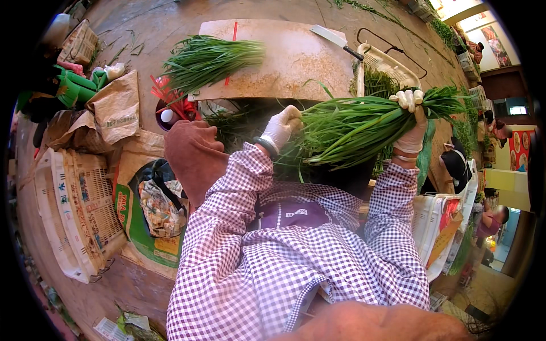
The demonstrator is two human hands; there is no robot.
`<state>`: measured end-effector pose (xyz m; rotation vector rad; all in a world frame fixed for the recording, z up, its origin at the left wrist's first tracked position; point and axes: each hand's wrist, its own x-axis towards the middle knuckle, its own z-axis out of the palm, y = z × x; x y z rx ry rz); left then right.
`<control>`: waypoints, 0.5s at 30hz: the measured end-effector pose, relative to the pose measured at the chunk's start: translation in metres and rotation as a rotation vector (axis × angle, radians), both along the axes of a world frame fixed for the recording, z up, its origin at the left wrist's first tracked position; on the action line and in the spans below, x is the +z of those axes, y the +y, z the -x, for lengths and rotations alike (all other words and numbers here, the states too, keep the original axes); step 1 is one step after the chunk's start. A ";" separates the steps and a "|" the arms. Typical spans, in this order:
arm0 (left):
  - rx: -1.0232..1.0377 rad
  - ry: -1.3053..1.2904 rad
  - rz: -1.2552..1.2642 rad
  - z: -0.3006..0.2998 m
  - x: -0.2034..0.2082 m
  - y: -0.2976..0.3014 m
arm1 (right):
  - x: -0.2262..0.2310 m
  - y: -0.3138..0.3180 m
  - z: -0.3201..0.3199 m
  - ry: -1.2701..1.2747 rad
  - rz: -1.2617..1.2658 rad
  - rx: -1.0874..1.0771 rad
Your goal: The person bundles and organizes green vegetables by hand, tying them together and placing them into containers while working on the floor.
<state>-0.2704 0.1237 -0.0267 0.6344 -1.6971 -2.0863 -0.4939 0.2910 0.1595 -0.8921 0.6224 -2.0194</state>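
A large bunch of garlic chives [358,128] lies across the air in front of me, its long green leaves pointing left. My right hand [408,119], in a whitish glove, is wrapped round the bunch near its right end. At the leaf tips, my gloved left hand [280,129] is closed in a pinch on some leaves. Beyond them is a pale board [290,68], with a second bunch of garlic chives [213,59] on its left part and a red strip under it. A knife [335,41] with a black handle rests at the board's far right corner.
A cream basket [389,62] holding more greens stands right of the board. Red strips [169,102] hang over a dark container at its left. White plastic crates [77,210] and a woven sack [116,108] stand on the left. Other people are at the far right.
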 end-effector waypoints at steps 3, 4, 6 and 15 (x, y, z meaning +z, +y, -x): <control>0.024 -0.107 0.168 -0.008 -0.023 -0.012 | 0.007 0.002 -0.003 -0.005 0.028 -0.017; 0.022 -0.151 0.272 -0.012 -0.030 -0.021 | 0.010 0.005 -0.002 -0.002 0.035 -0.034; -0.123 -0.711 0.806 -0.028 -0.053 -0.041 | 0.015 0.012 0.003 -0.018 0.065 -0.057; -0.126 -0.328 0.313 -0.011 -0.023 -0.019 | 0.017 0.017 0.008 -0.050 0.078 -0.064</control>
